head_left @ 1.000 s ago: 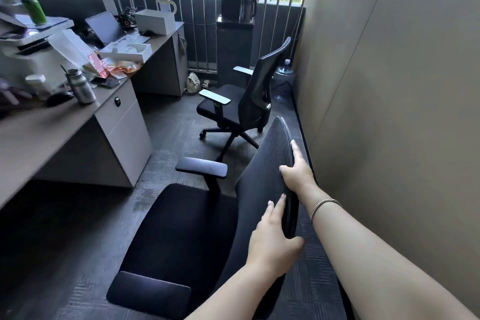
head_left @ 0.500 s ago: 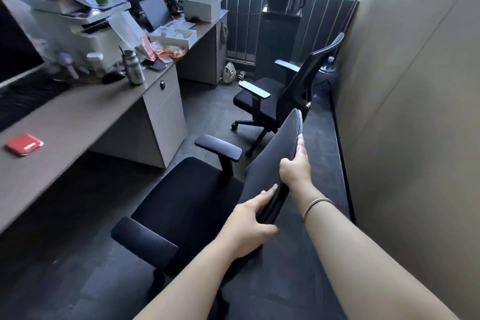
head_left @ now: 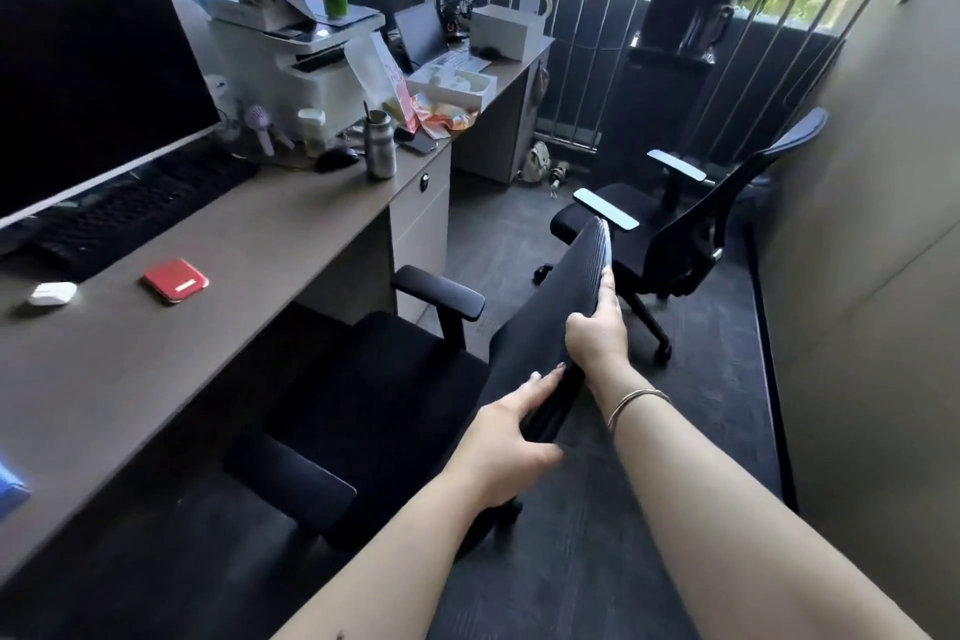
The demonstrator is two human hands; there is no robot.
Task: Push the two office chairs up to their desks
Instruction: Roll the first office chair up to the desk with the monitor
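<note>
The near black office chair (head_left: 384,400) faces the long grey-brown desk (head_left: 218,276), its seat front close to the desk edge. My left hand (head_left: 506,447) grips the lower edge of its backrest, and my right hand (head_left: 595,335) grips the upper edge of the same backrest. A second black office chair (head_left: 675,234) with light armrest pads stands farther back, away from the far desk (head_left: 498,88) and near the right wall.
On the desk lie a red case (head_left: 175,280), a white mouse (head_left: 52,294), a keyboard (head_left: 114,211), a monitor (head_left: 88,88), a steel bottle (head_left: 379,146) and a printer (head_left: 291,52). A drawer unit (head_left: 421,218) stands under it. A beige wall (head_left: 883,276) closes the right side, and a railing (head_left: 675,16) runs across behind.
The near chair has rolled left toward the desk with both hands on its backrest. My view has swung left, showing more of the desk top.
</note>
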